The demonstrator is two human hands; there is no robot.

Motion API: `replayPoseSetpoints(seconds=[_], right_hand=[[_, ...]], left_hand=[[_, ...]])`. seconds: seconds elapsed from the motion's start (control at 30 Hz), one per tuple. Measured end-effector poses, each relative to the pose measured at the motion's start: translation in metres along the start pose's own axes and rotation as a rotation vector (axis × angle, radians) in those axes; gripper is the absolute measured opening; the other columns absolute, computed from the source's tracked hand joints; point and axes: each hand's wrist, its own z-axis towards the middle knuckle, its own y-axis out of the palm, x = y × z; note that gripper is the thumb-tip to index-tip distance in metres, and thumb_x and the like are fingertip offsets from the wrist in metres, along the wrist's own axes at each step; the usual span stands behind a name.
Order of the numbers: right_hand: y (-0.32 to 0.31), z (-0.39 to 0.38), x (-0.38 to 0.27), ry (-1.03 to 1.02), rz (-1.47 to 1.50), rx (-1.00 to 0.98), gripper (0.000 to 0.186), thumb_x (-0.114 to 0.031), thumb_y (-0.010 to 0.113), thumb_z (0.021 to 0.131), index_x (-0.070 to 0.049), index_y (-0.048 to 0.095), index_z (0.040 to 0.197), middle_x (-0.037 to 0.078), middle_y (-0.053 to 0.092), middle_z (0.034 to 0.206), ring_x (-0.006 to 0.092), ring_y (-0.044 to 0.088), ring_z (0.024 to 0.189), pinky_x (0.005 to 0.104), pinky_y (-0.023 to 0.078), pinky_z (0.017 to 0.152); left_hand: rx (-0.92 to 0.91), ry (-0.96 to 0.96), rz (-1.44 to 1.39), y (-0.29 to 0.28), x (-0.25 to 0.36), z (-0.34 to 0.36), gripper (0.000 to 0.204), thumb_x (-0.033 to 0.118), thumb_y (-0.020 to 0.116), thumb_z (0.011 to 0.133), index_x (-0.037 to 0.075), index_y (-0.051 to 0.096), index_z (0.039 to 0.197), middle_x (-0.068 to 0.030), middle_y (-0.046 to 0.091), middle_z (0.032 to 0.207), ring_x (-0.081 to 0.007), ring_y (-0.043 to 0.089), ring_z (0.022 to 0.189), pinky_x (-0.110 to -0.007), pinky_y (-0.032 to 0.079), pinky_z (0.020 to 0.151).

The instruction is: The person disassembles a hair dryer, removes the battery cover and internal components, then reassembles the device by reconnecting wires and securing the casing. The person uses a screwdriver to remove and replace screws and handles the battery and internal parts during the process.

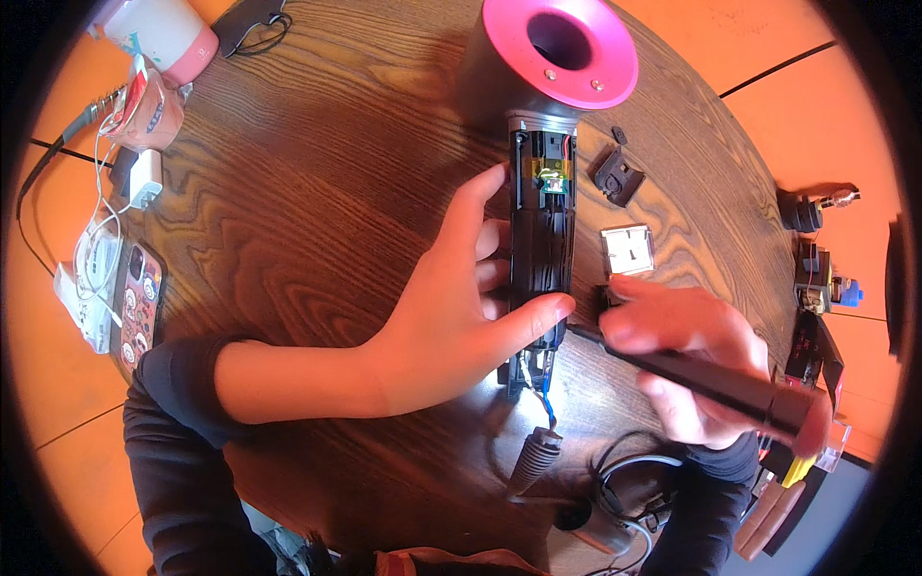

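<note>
My left hand (451, 317) grips the opened handle (543, 240) of a hair dryer with a pink ring head (605, 43). A small green board (553, 182) shows inside the handle, with blue and white wires (547, 394) running down to a ribbed cord sleeve (533, 459). My right hand (691, 326) is closed on a black brush (730, 389) with reddish bristles, its narrow end against the handle's lower right side. A dark plastic piece (619, 175) and a small white square case (626, 252) lie right of the handle.
The round wooden table (307, 144) has a cup (154, 38), a charger (144, 178), cables and a phone (141, 298) along its left. Small parts and tools (816, 278) line its right edge. A coiled cord (634, 461) lies near the front.
</note>
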Motion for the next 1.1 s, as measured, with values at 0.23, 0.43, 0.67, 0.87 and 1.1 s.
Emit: replayPoseSetpoints(seconds=[0.23,0.43,0.67,0.87,1.1], right_hand=[[0.008,-0.002,0.007,-0.176,0.068,0.095,0.026,-0.007,0.072,0.072,0.006,0.058,0.091,0.017,0.063,0.082,0.0277,0.063,0.072,0.0372,0.054,0.068],[-0.001,-0.002,0.008,-0.151,-0.017,-0.002,0.030,-0.005,0.075,0.069,0.004,0.055,0.090,0.017,0.062,0.083,0.0278,0.062,0.072,0.0362,0.053,0.067],[0.006,-0.004,0.009,-0.173,-0.028,0.087,0.027,-0.003,0.075,0.069,0.002,0.055,0.086,0.016,0.062,0.081,0.0254,0.062,0.070,0.0332,0.052,0.067],[0.003,-0.002,0.009,-0.214,-0.062,0.077,0.029,-0.006,0.076,0.069,0.002,0.056,0.089,0.015,0.062,0.079,0.0254,0.062,0.069,0.0345,0.052,0.066],[0.004,-0.003,0.001,-0.244,-0.145,0.059,0.026,-0.005,0.075,0.069,0.002,0.057,0.086,0.015,0.062,0.075,0.0265,0.063,0.071,0.0358,0.054,0.065]], left_hand=[[0.015,-0.027,0.022,-0.002,0.002,-0.001,0.083,-0.004,0.062,0.077,0.009,0.008,0.139,-0.0131,0.049,0.117,-0.0221,0.057,0.100,-0.037,0.049,0.086],[0.019,0.020,0.008,-0.002,0.000,-0.001,0.082,-0.004,0.062,0.077,0.008,0.009,0.138,-0.0135,0.049,0.116,-0.0220,0.056,0.101,-0.036,0.049,0.085],[0.003,0.021,0.027,-0.004,0.001,-0.002,0.082,-0.004,0.062,0.077,0.008,0.009,0.139,-0.0123,0.049,0.112,-0.0193,0.055,0.100,-0.035,0.049,0.084],[0.021,0.018,0.056,-0.003,0.000,-0.001,0.082,-0.003,0.063,0.077,0.008,0.009,0.139,-0.0132,0.049,0.113,-0.0197,0.055,0.101,-0.035,0.049,0.084],[0.019,0.018,0.045,-0.003,-0.001,-0.001,0.083,-0.004,0.063,0.077,0.008,0.009,0.139,-0.0134,0.049,0.114,-0.0209,0.056,0.100,-0.036,0.049,0.085]])
